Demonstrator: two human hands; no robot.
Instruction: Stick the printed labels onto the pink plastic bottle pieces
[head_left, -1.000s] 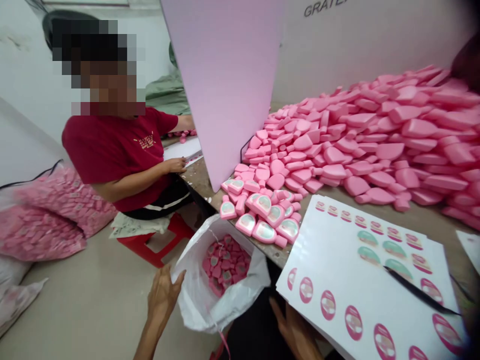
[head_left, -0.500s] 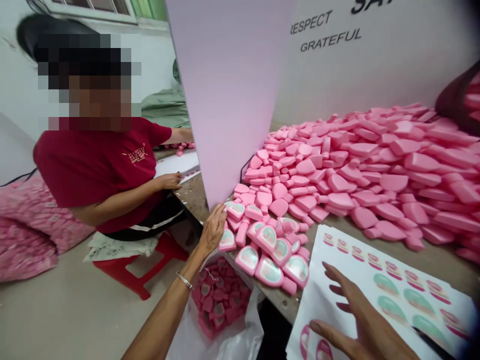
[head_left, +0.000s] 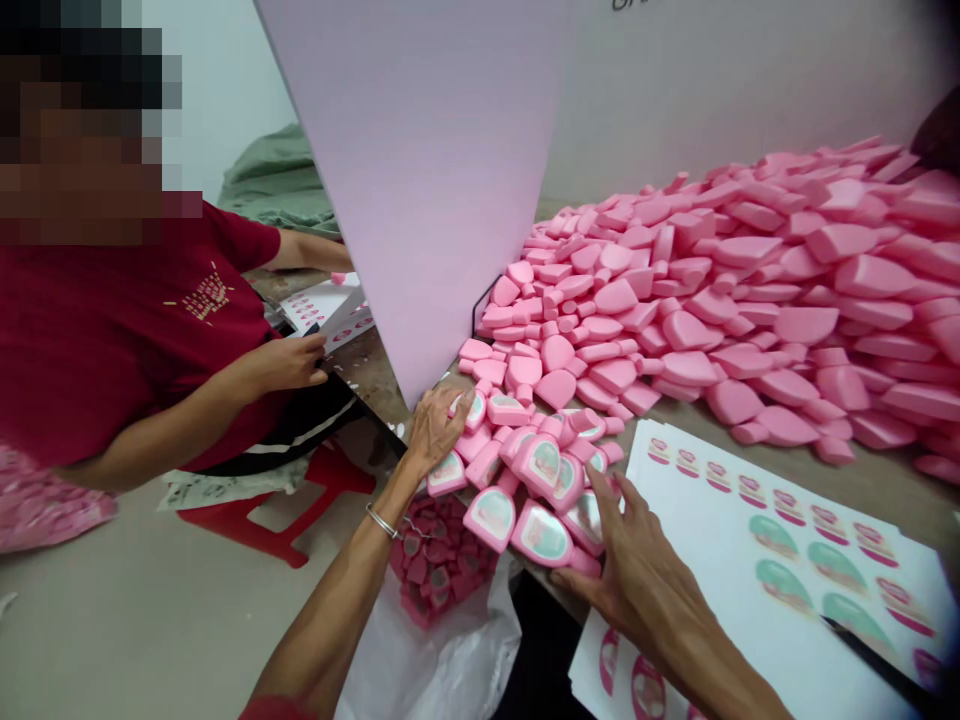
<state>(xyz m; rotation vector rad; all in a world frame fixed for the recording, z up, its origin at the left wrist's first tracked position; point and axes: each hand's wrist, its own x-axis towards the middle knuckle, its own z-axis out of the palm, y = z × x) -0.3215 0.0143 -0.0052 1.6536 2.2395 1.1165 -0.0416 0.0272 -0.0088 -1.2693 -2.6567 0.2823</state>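
My left hand [head_left: 439, 432], with a thin bracelet at the wrist, rests on a heap of pink foam pieces with oval labels [head_left: 540, 505], at the table edge. My right hand [head_left: 628, 570] spreads over the near side of that heap, with its fingers and thumb against several labelled pieces. Neither hand clearly grips a piece. Behind the heap lies a large pile of unlabelled pink foam pieces [head_left: 712, 320]. A white sheet of printed oval stickers [head_left: 757, 530] lies to the right of my right hand.
A lilac board [head_left: 420, 170] stands upright on the table, left of the pile. Below the table edge, a white plastic bag [head_left: 427, 675] holds pink pieces [head_left: 439, 560]. A co-worker in a red shirt [head_left: 127, 340] sits left on a red stool [head_left: 262, 520], one hand [head_left: 289, 362] on papers.
My hands have moved from the bag and sticker sheet onto the labelled heap, the right hand arriving last. The view has swung right, shifting the co-worker left and partly hiding the bag.
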